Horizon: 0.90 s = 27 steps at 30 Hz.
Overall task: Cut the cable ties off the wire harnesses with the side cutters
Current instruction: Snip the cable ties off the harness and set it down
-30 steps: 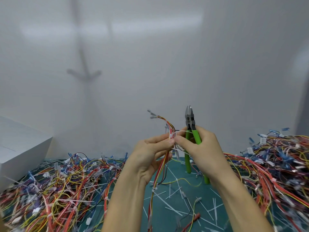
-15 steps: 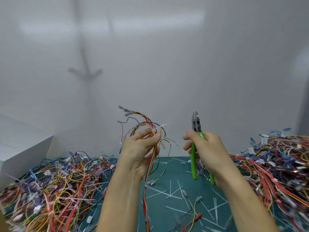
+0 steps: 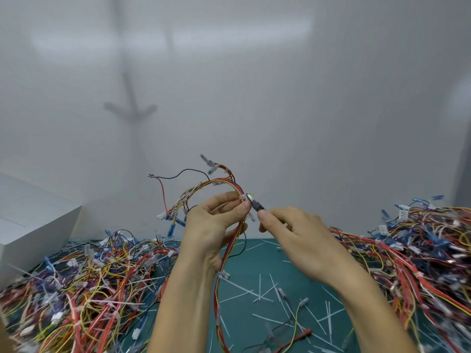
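Fingers (image 3: 226, 200) curled — left hand (image 3: 209, 225) pinches one harness (image 3: 221, 180), right hand (image 3: 300, 238) grips the single side cutters (image 3: 258, 207).

2 hands: left hand (image 3: 216, 225), right hand (image 3: 293, 233).
1 pair of side cutters (image 3: 258, 206), only the dark nose visible past the right hand.
1 wire harness (image 3: 221, 184) held up.
2 heaps of harnesses on the bench (image 3: 254, 258): left heap (image 3: 89, 284), right heap (image 3: 420, 250). The single harnesses within are too tangled to count.
Well over a dozen cut cable ties (image 3: 260, 289) loose on the green bench top between the heaps; exact number not countable.
1 white box (image 3: 33, 220), far left.
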{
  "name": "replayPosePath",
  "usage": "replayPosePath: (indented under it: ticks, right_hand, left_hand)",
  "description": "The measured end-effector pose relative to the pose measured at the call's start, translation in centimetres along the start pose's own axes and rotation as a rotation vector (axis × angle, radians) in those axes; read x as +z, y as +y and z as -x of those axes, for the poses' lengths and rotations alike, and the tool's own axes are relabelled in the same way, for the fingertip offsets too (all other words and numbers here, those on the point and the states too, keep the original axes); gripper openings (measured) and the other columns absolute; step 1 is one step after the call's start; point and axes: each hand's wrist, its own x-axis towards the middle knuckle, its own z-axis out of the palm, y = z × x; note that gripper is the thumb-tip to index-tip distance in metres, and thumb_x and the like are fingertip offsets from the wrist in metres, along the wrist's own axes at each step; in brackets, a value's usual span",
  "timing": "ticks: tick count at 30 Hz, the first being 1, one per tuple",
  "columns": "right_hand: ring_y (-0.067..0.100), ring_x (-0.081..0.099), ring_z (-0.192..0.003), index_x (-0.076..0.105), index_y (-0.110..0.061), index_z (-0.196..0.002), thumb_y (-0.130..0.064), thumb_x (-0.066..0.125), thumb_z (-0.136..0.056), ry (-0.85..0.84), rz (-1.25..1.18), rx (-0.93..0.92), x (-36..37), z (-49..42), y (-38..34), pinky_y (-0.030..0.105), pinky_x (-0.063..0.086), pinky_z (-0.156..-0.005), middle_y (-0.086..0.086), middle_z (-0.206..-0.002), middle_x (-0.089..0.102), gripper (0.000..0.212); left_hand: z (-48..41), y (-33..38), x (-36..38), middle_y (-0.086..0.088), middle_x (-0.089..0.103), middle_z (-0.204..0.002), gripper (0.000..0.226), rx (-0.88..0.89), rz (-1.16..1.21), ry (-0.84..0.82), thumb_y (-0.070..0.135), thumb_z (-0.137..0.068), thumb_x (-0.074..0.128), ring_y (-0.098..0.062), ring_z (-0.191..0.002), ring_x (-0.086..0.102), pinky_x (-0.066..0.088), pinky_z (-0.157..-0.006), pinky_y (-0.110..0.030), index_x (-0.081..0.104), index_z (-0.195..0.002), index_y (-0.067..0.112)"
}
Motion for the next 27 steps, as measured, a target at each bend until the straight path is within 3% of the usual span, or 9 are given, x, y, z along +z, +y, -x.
replayPosePath:
  ticks: [3,9,15,21,27]
  right_hand:
    - [-0.002,0.049,-0.077,0.067,-0.023,-0.084,-0.060,0.032,-0.097,0.014,-0.041,-0.002,-0.17,0.03,-0.16,0.010,0.035,-0.061,-0.005,-0.079,0.062,0.052]
    - [0.004,0.051,-0.075,0.067,-0.022,-0.082,-0.061,0.032,-0.095,-0.001,-0.057,0.018,-0.48,0.15,-0.32,0.015,0.036,-0.061,0.001,-0.072,0.063,0.054]
    - [0.003,0.050,-0.078,0.067,-0.020,-0.080,-0.061,0.032,-0.095,0.036,-0.063,0.013,-0.65,0.25,-0.57,0.015,0.037,-0.064,0.002,-0.073,0.064,0.056]
    - [0.001,0.046,-0.058,0.065,-0.016,-0.079,-0.059,0.035,-0.097,0.033,-0.055,0.007,-0.39,0.23,-0.78,0.014,0.036,-0.058,-0.017,-0.057,0.052,0.055]
    - [0.005,0.042,-0.052,0.057,-0.016,-0.071,-0.059,0.034,-0.095,0.046,-0.074,-0.008,-0.46,0.32,-0.89,0.015,0.035,-0.055,-0.014,-0.052,0.049,0.055]
  left_hand:
    - [0.12,0.09,0.08,0.003,0.074,-0.071,0.029,0.002,0.021,-0.012,0.017,-0.057,0.080,-0.005,-0.058,0.066,0.056,-0.052,-0.022,0.072,-0.085,0.013]
    - [0.10,0.07,0.19,0.002,0.074,-0.074,0.017,-0.009,0.063,-0.007,0.015,-0.063,0.079,-0.005,-0.059,0.065,0.055,-0.052,-0.022,0.074,-0.079,0.015]
    - [0.11,0.07,0.26,0.001,0.074,-0.076,0.020,-0.009,0.077,-0.007,0.018,-0.053,0.081,-0.007,-0.060,0.065,0.055,-0.053,-0.024,0.075,-0.072,0.016]
    - [0.03,-0.08,0.24,0.002,0.074,-0.078,0.019,-0.007,0.062,-0.050,0.019,-0.055,0.079,-0.007,-0.063,0.065,0.057,-0.057,-0.025,0.075,-0.073,0.017]
    - [-0.04,-0.02,0.08,0.001,0.075,-0.082,0.014,-0.010,0.056,-0.070,0.019,-0.056,0.080,-0.008,-0.066,0.067,0.057,-0.058,-0.025,0.078,-0.069,0.020]
